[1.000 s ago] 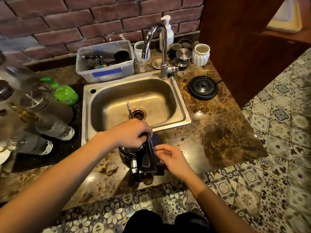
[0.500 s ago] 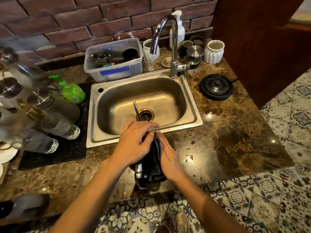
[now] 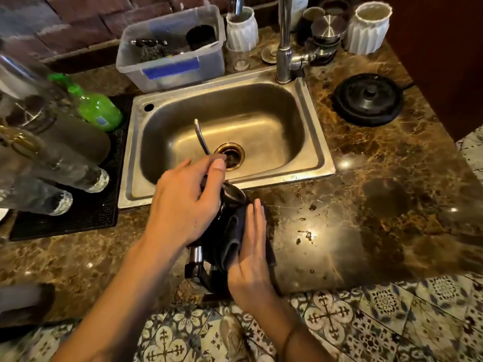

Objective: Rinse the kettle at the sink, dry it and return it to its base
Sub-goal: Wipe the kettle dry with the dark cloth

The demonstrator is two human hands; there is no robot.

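A dark kettle (image 3: pixel 231 197) with a thin curved spout (image 3: pixel 200 134) stands on the marble counter just in front of the steel sink (image 3: pixel 308 131). My left hand (image 3: pixel 183 205) grips its top near the spout root. My right hand (image 3: pixel 252 246) lies flat against the kettle's right side and presses a dark cloth (image 3: pixel 231 239) onto it. The kettle's handle (image 3: pixel 194 265) points toward me. The round black kettle base (image 3: pixel 368 99) sits on the counter to the right of the sink, with nothing on it.
The faucet (image 3: pixel 283 48) rises behind the sink. A clear plastic tub (image 3: pixel 170 66) with scrubbers, white ribbed cups (image 3: pixel 366 27) and small metal parts line the back. A green bottle (image 3: pixel 96 108) and several glass bottles lie on a black mat (image 3: pixel 78 220) at left.
My left hand has shifted up along the kettle toward the spout. My right hand has flattened against the cloth on the kettle's side. The view has moved closer.
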